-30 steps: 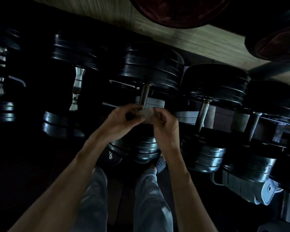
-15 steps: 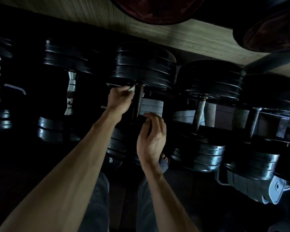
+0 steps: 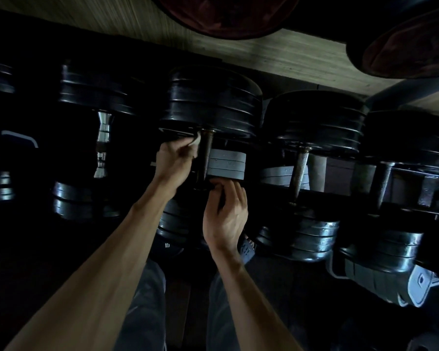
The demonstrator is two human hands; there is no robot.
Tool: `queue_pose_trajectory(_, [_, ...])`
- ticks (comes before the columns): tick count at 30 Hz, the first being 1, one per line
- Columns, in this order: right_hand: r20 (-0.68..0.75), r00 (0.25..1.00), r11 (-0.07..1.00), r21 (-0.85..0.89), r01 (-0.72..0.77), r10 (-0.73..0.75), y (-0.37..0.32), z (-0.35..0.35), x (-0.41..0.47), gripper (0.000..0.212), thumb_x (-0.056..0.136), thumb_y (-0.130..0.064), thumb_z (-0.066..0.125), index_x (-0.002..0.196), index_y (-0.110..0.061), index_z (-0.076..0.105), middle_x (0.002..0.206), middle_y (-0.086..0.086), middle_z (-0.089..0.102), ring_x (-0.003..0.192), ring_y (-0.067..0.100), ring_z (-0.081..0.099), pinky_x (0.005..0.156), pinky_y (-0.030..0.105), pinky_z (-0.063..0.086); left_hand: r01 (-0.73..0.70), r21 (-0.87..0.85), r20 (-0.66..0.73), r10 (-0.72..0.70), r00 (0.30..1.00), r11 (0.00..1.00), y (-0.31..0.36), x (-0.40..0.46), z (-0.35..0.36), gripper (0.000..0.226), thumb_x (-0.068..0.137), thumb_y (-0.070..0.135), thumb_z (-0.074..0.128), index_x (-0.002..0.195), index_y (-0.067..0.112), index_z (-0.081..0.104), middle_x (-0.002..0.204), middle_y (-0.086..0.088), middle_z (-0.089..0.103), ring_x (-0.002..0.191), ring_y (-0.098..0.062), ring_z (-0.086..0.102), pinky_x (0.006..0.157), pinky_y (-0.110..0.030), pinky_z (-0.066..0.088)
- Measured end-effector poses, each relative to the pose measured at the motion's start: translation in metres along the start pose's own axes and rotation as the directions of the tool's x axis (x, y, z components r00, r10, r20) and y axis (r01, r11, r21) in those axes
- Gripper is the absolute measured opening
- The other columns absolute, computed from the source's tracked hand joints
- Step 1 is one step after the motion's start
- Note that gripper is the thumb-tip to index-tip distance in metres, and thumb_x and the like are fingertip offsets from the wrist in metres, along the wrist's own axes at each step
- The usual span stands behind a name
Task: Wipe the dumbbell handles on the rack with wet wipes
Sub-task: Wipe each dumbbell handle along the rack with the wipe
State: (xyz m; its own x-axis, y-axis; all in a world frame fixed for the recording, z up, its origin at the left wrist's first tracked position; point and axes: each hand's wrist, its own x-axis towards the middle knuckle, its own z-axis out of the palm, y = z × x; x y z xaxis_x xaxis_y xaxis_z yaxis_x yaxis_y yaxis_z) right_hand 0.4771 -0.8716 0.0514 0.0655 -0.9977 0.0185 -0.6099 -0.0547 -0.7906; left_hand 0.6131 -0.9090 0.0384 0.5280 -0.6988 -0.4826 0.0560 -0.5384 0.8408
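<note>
Both hands barely shifted, left hand (image 3: 174, 160) gripping wipe (image 3: 196, 141) (dim rack), right hand (image 3: 226, 219) unclear

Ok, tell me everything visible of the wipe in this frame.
The wipe is a small, pale, crumpled piece, mostly hidden in the left hand, whose curled fingers pinch it. Only a bunched corner sticks out, at the top of the dumbbell handle, just under the black plates. Contact with the handle is unclear.

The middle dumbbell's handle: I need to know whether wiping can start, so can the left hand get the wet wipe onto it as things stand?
Probably yes. The left hand holds the wet wipe right beside the top of the handle, nothing between them. The right hand sits lower, near the handle's bottom end.
</note>
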Motion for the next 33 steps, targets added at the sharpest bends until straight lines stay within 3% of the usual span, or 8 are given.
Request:
queue_pose_trajectory(3, [0.000,1.000,1.000,0.008,-0.006,0.006,-0.001,0.000,0.000,0.023,0.089,-0.014,0.048,0.091,-0.014,0.071,0.084,-0.007,0.068,0.078,0.013,0.056,0.071,0.033,0.051,-0.015,0.060,-0.035,0.017,0.999,0.998,0.007,0.003,0.003,0.015,0.097,0.019,0.062,0.103,0.019,0.076,0.077,0.011,0.067,0.075,0.000,0.060,0.078,-0.021,0.050])
queue_pose_trajectory(7, [0.008,1.000,1.000,0.004,-0.017,0.017,0.001,0.000,0.000,0.023,0.088,-0.014,0.048,0.090,-0.015,0.071,0.085,-0.007,0.068,0.079,0.014,0.057,0.072,0.036,0.051,0.123,-0.069,-0.020,-0.125,0.992,0.990,0.022,0.013,0.010,0.032,0.097,0.011,0.061,0.071,0.030,0.064,0.058,0.020,0.065,0.060,0.006,0.060,0.069,-0.017,0.049])
queue_pose_trajectory(13, [0.011,1.000,1.000,0.006,-0.030,0.030,0.000,0.000,0.000,0.025,0.089,-0.016,0.047,0.090,-0.014,0.071,0.083,-0.008,0.068,0.078,0.011,0.055,0.072,0.032,0.050,-0.112,0.320,-0.052,0.135,0.989,0.941,0.018,-0.015,-0.003,0.020,0.097,0.014,0.060,0.111,0.016,0.075,0.095,0.006,0.071,0.086,-0.005,0.064,0.073,-0.002,0.044])
queue_pose_trajectory(16, [0.017,1.000,1.000,0.005,-0.024,0.024,0.001,0.000,0.001,0.023,0.090,-0.015,0.048,0.090,-0.015,0.072,0.083,-0.009,0.068,0.078,0.011,0.056,0.072,0.030,0.050,-0.135,0.449,-0.060,0.181,0.982,0.883,0.025,-0.004,0.007,0.020,0.099,0.019,0.057,0.098,0.010,0.075,0.084,-0.003,0.074,0.076,-0.011,0.068,0.066,-0.011,0.045])
queue_pose_trajectory(21, [0.017,1.000,1.000,0.006,-0.022,0.022,0.000,0.000,0.001,0.023,0.090,-0.015,0.049,0.090,-0.015,0.071,0.082,-0.008,0.068,0.077,0.010,0.056,0.070,0.030,0.050,-0.119,0.466,-0.069,0.170,0.983,0.877,0.027,-0.003,0.009,0.021,0.099,0.016,0.056,0.107,0.009,0.076,0.088,-0.001,0.075,0.076,-0.002,0.064,0.063,-0.001,0.037])
queue_pose_trajectory(25, [0.014,1.000,1.000,0.009,-0.027,0.027,0.001,0.000,0.002,0.024,0.089,-0.015,0.047,0.088,-0.013,0.072,0.082,-0.007,0.068,0.077,0.011,0.056,0.071,0.030,0.050,-0.236,0.490,0.023,0.258,0.966,0.839,0.020,-0.029,0.006,0.025,0.097,0.012,0.060,0.121,0.008,0.069,0.108,-0.006,0.074,0.098,-0.014,0.070,0.076,-0.002,0.041])
queue_pose_trajectory(29, [0.021,0.999,0.999,0.002,-0.032,0.032,0.000,0.000,0.002,0.024,0.089,-0.016,0.047,0.088,-0.013,0.071,0.082,-0.007,0.068,0.077,0.012,0.056,0.070,0.030,0.050,-0.116,0.469,-0.037,0.151,0.988,0.875,0.025,-0.011,0.006,0.021,0.098,0.013,0.057,0.105,0.003,0.074,0.098,-0.012,0.074,0.089,-0.017,0.068,0.071,-0.013,0.042])
queue_pose_trajectory(33, [0.019,0.999,0.999,0.001,-0.035,0.035,0.001,0.000,0.001,0.024,0.090,-0.016,0.048,0.088,-0.014,0.071,0.083,-0.008,0.068,0.077,0.012,0.056,0.070,0.031,0.050,-0.117,0.421,0.024,0.118,0.993,0.899,0.023,-0.019,0.000,0.022,0.097,0.012,0.059,0.113,0.007,0.074,0.098,-0.001,0.074,0.088,-0.006,0.064,0.065,0.005,0.037])
